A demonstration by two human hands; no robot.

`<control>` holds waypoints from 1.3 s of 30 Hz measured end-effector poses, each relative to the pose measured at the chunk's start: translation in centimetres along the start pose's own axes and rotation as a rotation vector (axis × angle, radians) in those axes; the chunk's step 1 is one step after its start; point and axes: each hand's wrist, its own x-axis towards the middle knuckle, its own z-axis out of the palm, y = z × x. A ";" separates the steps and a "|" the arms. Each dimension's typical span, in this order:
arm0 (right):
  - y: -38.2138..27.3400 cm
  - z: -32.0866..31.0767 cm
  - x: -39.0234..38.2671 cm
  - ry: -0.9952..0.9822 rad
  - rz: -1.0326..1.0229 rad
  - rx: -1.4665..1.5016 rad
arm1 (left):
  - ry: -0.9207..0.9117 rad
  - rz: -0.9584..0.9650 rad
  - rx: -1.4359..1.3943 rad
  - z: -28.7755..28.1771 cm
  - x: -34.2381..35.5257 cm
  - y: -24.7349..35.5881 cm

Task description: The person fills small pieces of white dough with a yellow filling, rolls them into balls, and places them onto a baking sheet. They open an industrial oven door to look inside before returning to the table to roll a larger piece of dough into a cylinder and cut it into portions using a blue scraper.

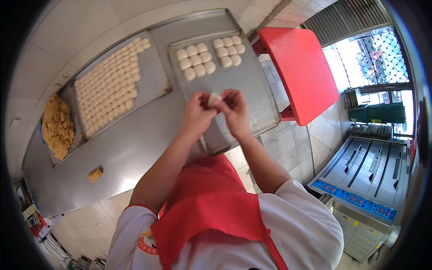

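My left hand [201, 110] and my right hand [233, 108] both grip a small pale dough piece [215, 99] between their fingers, above a large metal tray [247, 106]. On that tray, beyond my hands, sit two groups of several round dough balls [194, 61]. A second tray [150, 85] on the left holds rows of small dough balls [108, 85]. At the left end lies a mound of orange-brown crumbly mixture [58, 123], and a small lump of it [95, 174] rests on the steel table [135, 144].
A red plastic table or stool [301, 72] stands against the right side of the steel table. Further right are a green bin [382, 112], a steel oven [360, 175] with a blue control strip, and a barred window [369, 58]. Assorted items [38, 225] crowd the lower left.
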 end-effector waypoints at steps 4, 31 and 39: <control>-1.8 -9.7 11.3 0.178 -0.098 -0.383 | 0.012 0.400 0.748 8.1 7.7 2.6; 2.2 -12.2 18.6 -0.125 -0.512 -1.495 | 0.196 0.256 1.530 -11.0 -3.6 5.1; 0.7 1.3 5.5 -0.075 -0.646 -0.947 | 0.420 -0.322 1.701 -39.2 -28.9 0.5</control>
